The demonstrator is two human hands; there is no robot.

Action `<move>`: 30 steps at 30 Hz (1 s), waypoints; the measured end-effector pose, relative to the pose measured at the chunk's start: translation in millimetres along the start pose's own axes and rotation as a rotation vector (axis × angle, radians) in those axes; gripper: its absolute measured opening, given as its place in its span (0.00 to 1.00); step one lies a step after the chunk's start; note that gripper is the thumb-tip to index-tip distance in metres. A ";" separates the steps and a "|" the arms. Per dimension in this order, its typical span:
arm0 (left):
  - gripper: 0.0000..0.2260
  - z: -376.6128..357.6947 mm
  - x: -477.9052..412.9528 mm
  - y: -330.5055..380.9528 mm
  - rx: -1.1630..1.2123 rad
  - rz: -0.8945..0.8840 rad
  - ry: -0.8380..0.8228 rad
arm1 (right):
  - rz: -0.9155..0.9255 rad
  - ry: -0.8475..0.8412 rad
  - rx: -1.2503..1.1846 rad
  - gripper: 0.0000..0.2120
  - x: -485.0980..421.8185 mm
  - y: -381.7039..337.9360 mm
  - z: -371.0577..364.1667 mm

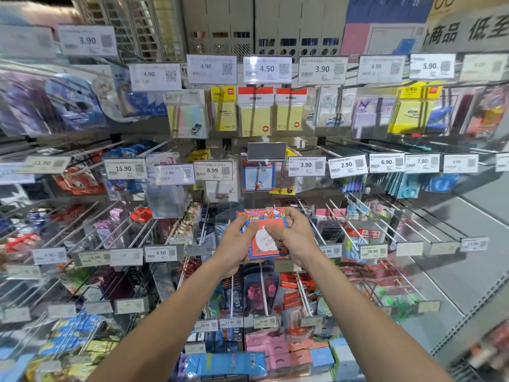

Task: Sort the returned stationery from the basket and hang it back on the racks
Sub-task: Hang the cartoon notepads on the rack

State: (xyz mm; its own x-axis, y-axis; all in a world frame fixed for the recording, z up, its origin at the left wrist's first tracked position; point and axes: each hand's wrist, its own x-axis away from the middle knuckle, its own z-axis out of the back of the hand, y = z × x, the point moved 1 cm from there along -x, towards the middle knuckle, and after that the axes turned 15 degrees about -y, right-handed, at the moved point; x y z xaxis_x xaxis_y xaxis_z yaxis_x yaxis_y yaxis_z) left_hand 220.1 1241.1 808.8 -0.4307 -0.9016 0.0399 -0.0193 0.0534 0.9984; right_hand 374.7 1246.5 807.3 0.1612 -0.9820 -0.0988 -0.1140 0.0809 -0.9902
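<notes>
A small red and blue cartoon sticky-note pack (265, 238) in clear wrap is held in front of the racks, at the middle of the view. My left hand (237, 245) grips its left edge, and my right hand (293, 235) pinches its right side and top. Just above it on the rack hangs a similar blue cartoon pack (258, 178) under a flipped-up grey price holder (266, 151). The basket is not in view.
Rows of metal pegs with price tags fill the wall, such as the 3.90 tag (306, 165) and the 8.99 tag (213, 170). Yellow sticky-note packs (255, 114) hang higher up. Boxed goods (275, 354) sit on the bottom shelf. Bare peg rods (413, 232) stick out at the right.
</notes>
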 end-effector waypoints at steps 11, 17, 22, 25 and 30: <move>0.07 12.2 -6.8 18.4 0.003 -0.111 0.050 | -0.012 -0.103 -0.011 0.13 -1.9 -10.8 9.9; 0.07 14.0 -14.0 39.5 -0.003 -0.134 0.077 | 0.106 -0.053 -0.003 0.06 -9.5 -26.4 13.5; 0.06 13.0 -19.2 46.6 -0.041 -0.127 0.123 | 0.179 -0.004 -0.018 0.05 -18.3 -39.0 12.5; 0.05 12.1 -20.7 49.8 -0.051 -0.134 0.142 | 0.171 0.014 -0.013 0.05 -23.8 -40.2 11.1; 0.06 11.5 -28.8 51.1 -0.046 -0.127 0.165 | 0.131 0.054 -0.001 0.04 -36.3 -36.9 12.1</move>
State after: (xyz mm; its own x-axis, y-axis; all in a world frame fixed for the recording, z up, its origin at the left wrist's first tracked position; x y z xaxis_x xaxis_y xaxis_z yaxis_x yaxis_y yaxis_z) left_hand 221.2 1274.8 858.3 -0.2737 -0.9582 -0.0836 -0.0209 -0.0810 0.9965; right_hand 384.9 1281.3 846.1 0.0920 -0.9708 -0.2215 -0.1318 0.2086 -0.9691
